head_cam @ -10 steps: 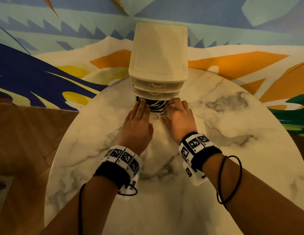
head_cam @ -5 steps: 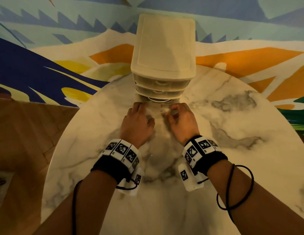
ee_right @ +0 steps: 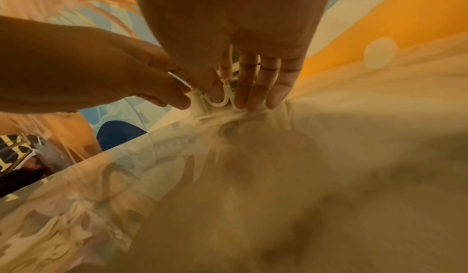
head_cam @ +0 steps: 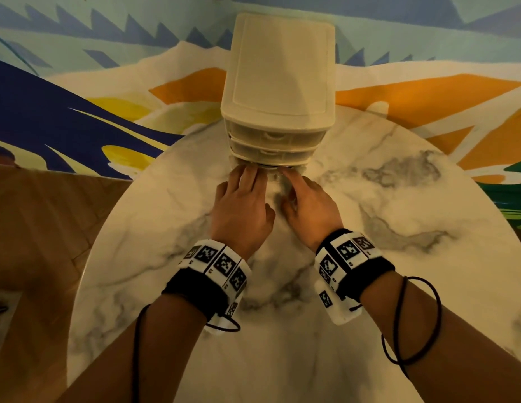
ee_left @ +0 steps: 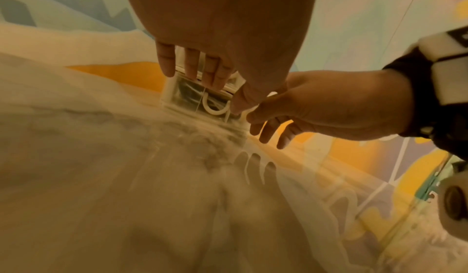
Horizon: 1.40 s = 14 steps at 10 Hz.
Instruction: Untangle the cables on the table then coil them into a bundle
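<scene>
A cream plastic drawer unit (head_cam: 279, 82) stands at the far side of the marble table (head_cam: 398, 286). Its bottom drawer (head_cam: 270, 167) is almost flush with the unit. Dark cables (ee_left: 186, 92) show dimly through the drawer's translucent front, beside its curved handle (ee_left: 215, 108). My left hand (head_cam: 247, 184) lies with straight fingers against the left of the drawer front. My right hand (head_cam: 302, 190) presses the right of it, fingers straight too (ee_right: 258, 85). Neither hand holds anything. Most of the cables are hidden inside the drawer.
Two more shut drawers (head_cam: 275, 136) sit above the bottom one. A painted wall (head_cam: 79, 112) rises behind the table and wooden floor (head_cam: 44, 228) lies to the left. Thin black cords hang from both wrist bands.
The bottom drawer, pulled out with the cables showing a second ago, has slid back into the unit under both hands. The hands have moved forward with it.
</scene>
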### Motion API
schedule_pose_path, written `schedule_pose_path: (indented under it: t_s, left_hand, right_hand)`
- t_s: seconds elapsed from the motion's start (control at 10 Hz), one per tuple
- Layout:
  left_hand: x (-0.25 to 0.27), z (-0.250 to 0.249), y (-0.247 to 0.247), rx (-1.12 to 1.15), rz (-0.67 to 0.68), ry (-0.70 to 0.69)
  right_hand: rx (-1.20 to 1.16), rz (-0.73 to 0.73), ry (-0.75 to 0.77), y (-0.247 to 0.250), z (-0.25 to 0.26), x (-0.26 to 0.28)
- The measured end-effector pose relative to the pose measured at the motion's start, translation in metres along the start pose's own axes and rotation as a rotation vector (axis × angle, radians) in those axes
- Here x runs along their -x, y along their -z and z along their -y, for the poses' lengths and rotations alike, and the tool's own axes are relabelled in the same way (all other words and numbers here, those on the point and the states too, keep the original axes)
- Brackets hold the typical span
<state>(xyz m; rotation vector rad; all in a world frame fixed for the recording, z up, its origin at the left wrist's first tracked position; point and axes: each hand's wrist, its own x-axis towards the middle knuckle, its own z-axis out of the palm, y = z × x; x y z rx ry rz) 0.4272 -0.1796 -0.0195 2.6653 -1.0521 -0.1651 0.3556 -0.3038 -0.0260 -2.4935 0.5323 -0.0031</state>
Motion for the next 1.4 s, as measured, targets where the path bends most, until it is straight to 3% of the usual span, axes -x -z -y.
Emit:
schedule_pose_path:
  t_s: [0.2,0.5,0.7,0.8,0.9,1.0,1.1,1.3,1.4]
  left_hand:
    - [-0.002,0.002,0.005,-0.021,0.061,-0.016]
    - [0.000,-0.001,0.005,0.025,0.087,0.038]
    - [-0.002,0.005,0.009,-0.012,0.102,-0.002]
    - [-0.006,0.008,0.014,0.056,0.025,-0.013]
    - [0.000,0.011,0.013,0.228,-0.201,0.041]
    - [0.009,0.017,0.002,0.442,-0.204,0.276]
    - [0.003,0.020,-0.004,0.665,-0.052,0.404]
    - [-0.018,0.021,0.009,0.720,0.078,0.280]
    - [-0.014,0.026,0.013,0.727,0.097,0.367]
  right_hand:
    - [0.051,0.049,-0.078,-0.006,0.004,0.004]
    - [-0.126,0.077,-0.161,-0.008,0.007,0.000]
    - [0.085,0.179,-0.212,0.004,0.014,-0.015]
    - [0.148,0.136,-0.165,0.011,0.015,-0.011]
    - [-0.013,-0.127,-0.074,0.011,0.011,0.008]
    - [-0.264,-0.198,-0.176,-0.001,0.002,0.011]
    - [-0.502,-0.088,-0.351,-0.013,-0.004,-0.001]
    - [-0.638,-0.025,-0.405,-0.022,-0.010,-0.024]
    - [-0.673,-0.050,-0.407,-0.021,-0.020,-0.024]
